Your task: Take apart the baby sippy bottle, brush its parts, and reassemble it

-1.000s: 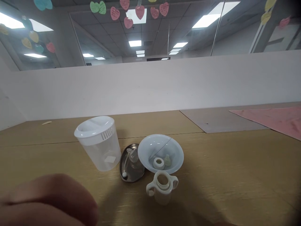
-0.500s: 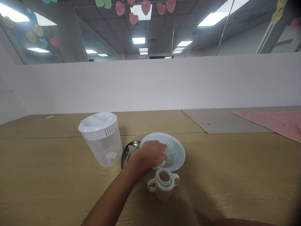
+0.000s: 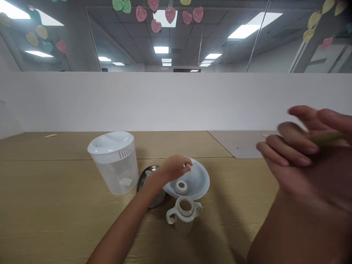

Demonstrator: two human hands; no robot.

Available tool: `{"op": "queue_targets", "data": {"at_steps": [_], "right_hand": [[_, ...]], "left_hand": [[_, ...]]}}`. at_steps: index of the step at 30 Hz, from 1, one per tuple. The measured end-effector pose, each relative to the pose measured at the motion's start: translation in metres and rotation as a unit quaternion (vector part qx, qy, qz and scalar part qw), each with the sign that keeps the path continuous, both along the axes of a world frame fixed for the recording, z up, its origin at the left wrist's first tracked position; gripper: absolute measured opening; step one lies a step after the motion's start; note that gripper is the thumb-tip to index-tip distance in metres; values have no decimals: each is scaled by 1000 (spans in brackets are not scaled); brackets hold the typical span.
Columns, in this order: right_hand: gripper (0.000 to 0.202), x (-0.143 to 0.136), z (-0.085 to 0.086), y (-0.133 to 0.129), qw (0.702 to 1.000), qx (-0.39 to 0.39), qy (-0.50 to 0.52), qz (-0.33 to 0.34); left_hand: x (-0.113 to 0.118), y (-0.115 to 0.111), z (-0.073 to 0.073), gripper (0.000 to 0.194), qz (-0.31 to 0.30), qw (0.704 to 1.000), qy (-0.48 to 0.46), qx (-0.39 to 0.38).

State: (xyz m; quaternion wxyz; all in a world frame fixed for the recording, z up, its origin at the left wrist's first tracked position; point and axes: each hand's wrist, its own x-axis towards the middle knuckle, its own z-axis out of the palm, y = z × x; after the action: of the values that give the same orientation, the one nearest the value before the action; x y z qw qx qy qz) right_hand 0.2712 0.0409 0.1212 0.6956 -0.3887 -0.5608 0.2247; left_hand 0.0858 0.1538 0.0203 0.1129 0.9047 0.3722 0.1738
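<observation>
My left hand (image 3: pixel 176 168) is over the light-blue bowl (image 3: pixel 202 181), fingers pinched together. A small pale bit shows at the fingertips, too little to name. A white ring-shaped cap (image 3: pixel 181 187) lies in the bowl, below that hand. Just in front of the bowl stands a baby bottle (image 3: pixel 184 220) with two white handles, its mouth open and uncovered. My right hand (image 3: pixel 305 154), large and blurred, is raised at the right with curled fingers around a slim green object (image 3: pixel 327 138). A metal bowl (image 3: pixel 158 200) sits partly behind my left forearm, with a pale item in it.
A tall translucent bucket (image 3: pixel 115 172) with a white lid stands left of the metal bowl. The brown tabletop (image 3: pixel 55 205) meets a grey section (image 3: pixel 228 143) at the back right. Behind rises a white wall (image 3: pixel 165 102) below glass with heart-shaped notes.
My right hand has come up into view at the right with the green object. My left hand has lifted slightly, and the pale green translucent piece is gone from the bowl. The view has shifted slightly.
</observation>
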Motion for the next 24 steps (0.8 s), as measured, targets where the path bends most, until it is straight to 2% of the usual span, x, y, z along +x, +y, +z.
{"op": "queue_targets", "data": {"at_steps": [2,4,6,8,11,14,20,24], "right_hand": [[28,-2,1,15,994,-34,73,70],[38,-2,-4,32,992,-73,50,85],[48,-1,-10,46,992,-116,-41,25],[54,1,-16,55,972,-156,-171,-51],[54,3,-21,54,915,-181,-338,-125],[54,-2,-22,46,883,-171,-410,-152],[52,-25,-24,34,875,-133,-442,-148],[52,-28,-25,34,867,-126,-459,-144]], "left_hand": [[-19,-2,21,22,27,997,-66,23],[-40,-6,40,23,63,990,-122,41],[-59,-12,54,24,95,980,-161,66],[-74,-18,63,23,125,970,-183,97],[-86,-25,68,23,157,959,-193,133],[-89,-30,70,22,171,953,-198,151],[-84,-30,70,24,153,960,-191,135],[-88,-32,70,25,167,968,-151,107]]}}
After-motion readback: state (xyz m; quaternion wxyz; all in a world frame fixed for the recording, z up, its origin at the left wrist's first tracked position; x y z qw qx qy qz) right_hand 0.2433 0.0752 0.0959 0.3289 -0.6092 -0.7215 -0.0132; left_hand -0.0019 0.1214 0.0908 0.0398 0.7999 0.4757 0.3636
